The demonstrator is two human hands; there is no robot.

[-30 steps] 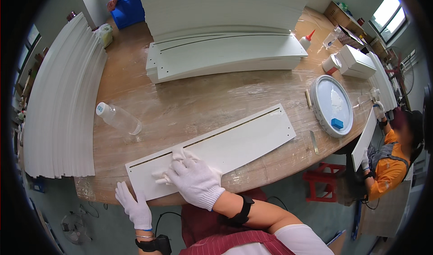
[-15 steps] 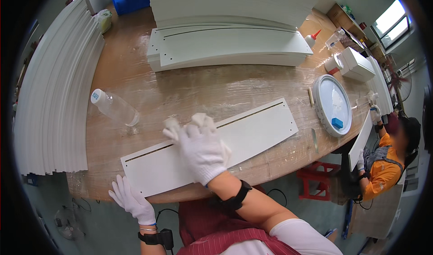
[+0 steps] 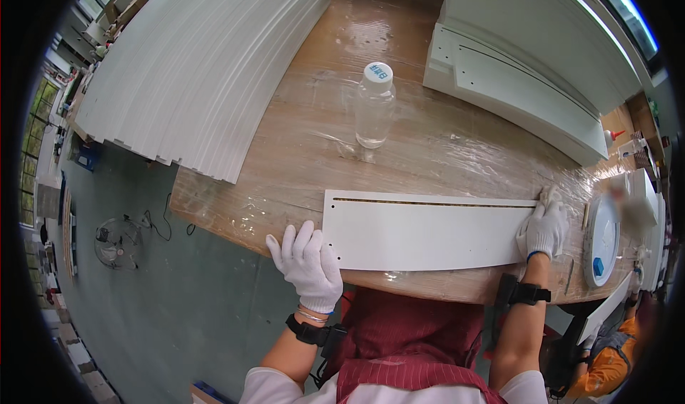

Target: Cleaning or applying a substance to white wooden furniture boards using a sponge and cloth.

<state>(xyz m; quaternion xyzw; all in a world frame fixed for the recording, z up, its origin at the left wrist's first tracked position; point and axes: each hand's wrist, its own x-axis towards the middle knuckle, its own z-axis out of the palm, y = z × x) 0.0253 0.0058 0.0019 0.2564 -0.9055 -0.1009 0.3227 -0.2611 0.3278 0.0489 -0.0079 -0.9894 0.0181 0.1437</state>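
Observation:
A long white panel [image 3: 424, 233] with a narrow groove along its far edge lies flat at the near edge of the wooden table [image 3: 300, 154]. My left hand [image 3: 308, 265], in a white glove, rests with spread fingers at the panel's left end, thumb against its edge. My right hand [image 3: 545, 225], also gloved, holds the panel's right end, fingers curled over it. A clear plastic bottle [image 3: 374, 104] with a white cap stands upright beyond the panel, apart from both hands.
A large stack of white panels [image 3: 207, 68] covers the table's left side. More white boards [image 3: 521, 76] lie at the far right. A round white dish [image 3: 603, 240] sits right of the panel. A person in orange [image 3: 606, 361] sits at lower right. A fan [image 3: 114, 241] stands on the floor.
My right hand moved from the panel's middle to its right end. My left hand rose from below the table edge to the panel's left end. The view swung left and closer.

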